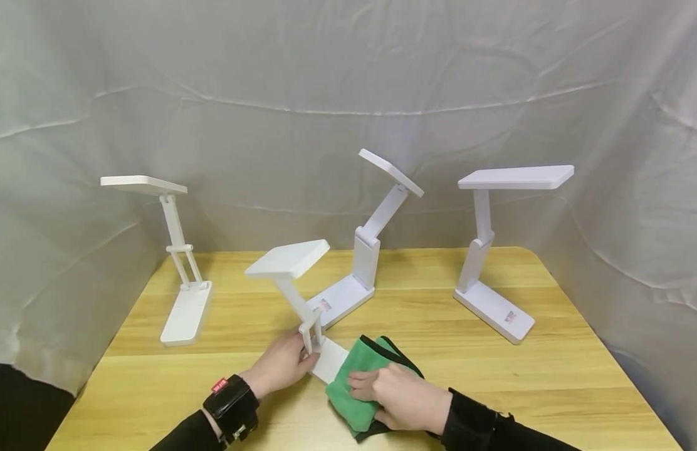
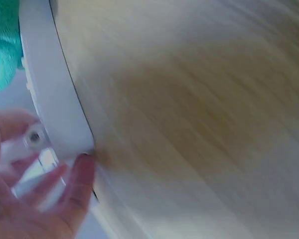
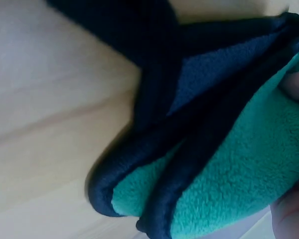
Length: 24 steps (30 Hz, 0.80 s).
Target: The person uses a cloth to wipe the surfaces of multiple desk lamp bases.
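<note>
Nearest the person on the wooden table, a white folding desk lamp [image 1: 329, 361] stands with its panel head raised and tilted. My left hand [image 1: 283, 362] grips the rear end of its base, by the hinge. In the left wrist view, fingers [image 2: 79, 186] and thumb lie round the base end [image 2: 55, 84]. My right hand [image 1: 402, 398] holds a folded green cloth [image 1: 351, 410] with black edging over the front end of the same base, hiding that end. The right wrist view shows the plush cloth [image 3: 229, 189] up close, with fingertips at its right edge.
Three more white folding lamps stand farther back: one at the left [image 1: 187, 313], one in the middle [image 1: 348, 297] close behind the held lamp, and one at the right [image 1: 495, 310]. A grey curtain [image 1: 303, 150] hangs behind and along both sides of the table [image 1: 551, 388].
</note>
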Each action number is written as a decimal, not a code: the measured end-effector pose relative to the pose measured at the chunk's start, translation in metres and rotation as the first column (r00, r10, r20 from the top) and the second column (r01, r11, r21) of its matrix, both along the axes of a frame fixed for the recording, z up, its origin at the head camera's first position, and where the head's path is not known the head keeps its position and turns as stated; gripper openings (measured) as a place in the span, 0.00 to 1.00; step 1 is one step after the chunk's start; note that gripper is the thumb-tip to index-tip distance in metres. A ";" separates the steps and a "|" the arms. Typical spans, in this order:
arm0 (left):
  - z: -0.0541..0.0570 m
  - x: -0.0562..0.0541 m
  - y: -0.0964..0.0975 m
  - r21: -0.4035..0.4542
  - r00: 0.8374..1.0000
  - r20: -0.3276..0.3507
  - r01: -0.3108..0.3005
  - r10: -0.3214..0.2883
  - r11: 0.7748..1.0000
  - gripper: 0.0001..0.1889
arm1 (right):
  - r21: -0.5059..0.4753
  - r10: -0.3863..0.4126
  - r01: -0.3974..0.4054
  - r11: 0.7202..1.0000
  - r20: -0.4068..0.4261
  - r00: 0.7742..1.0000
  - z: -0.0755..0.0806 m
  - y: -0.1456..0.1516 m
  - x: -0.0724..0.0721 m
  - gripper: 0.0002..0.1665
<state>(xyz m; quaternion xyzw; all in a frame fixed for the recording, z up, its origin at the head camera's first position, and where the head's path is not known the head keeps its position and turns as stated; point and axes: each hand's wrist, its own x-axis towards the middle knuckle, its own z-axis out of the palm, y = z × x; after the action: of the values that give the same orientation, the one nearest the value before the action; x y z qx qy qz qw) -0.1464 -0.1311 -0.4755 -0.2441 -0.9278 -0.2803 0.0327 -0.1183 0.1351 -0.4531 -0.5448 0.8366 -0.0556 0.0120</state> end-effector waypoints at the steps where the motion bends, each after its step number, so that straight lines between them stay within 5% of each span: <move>1: 0.002 -0.001 -0.002 0.004 0.999 0.023 0.039 -0.040 0.999 0.29 | -0.009 -0.003 0.003 1.000 0.007 1.000 -0.001 0.001 -0.001 0.27; 4: 0.007 -0.003 -0.008 -0.011 0.987 0.078 0.140 -0.139 0.990 0.37 | -0.009 -0.028 0.029 1.000 0.031 0.999 -0.001 0.004 -0.002 0.28; 7: 0.010 -0.004 -0.010 -0.068 0.983 0.063 0.174 -0.170 0.982 0.40 | 0.016 -0.085 0.085 0.996 0.057 0.995 0.001 0.007 -0.003 0.28; 13: 0.009 0.000 -0.003 -0.176 0.997 -0.017 0.076 -0.080 0.981 0.27 | 0.044 -0.219 0.219 0.975 0.008 0.976 0.004 0.012 -0.006 0.28; 20: 0.009 0.006 0.013 -0.164 0.999 0.050 0.010 -0.002 0.986 0.28 | -0.013 -0.305 0.309 0.951 -0.206 0.930 -0.004 -0.005 -0.013 0.25; 24: 0.012 0.006 0.009 -0.108 0.997 0.078 0.023 -0.014 0.994 0.26 | -0.021 -0.300 0.303 0.953 -0.231 0.926 -0.005 -0.011 -0.017 0.23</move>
<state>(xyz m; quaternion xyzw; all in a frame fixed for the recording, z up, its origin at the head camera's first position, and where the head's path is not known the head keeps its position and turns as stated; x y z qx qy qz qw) -0.1403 -0.1217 -0.4638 -0.2431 -0.9399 -0.2391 -0.0190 -0.1351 0.1246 -0.4583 -0.4126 0.9064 0.0133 -0.0902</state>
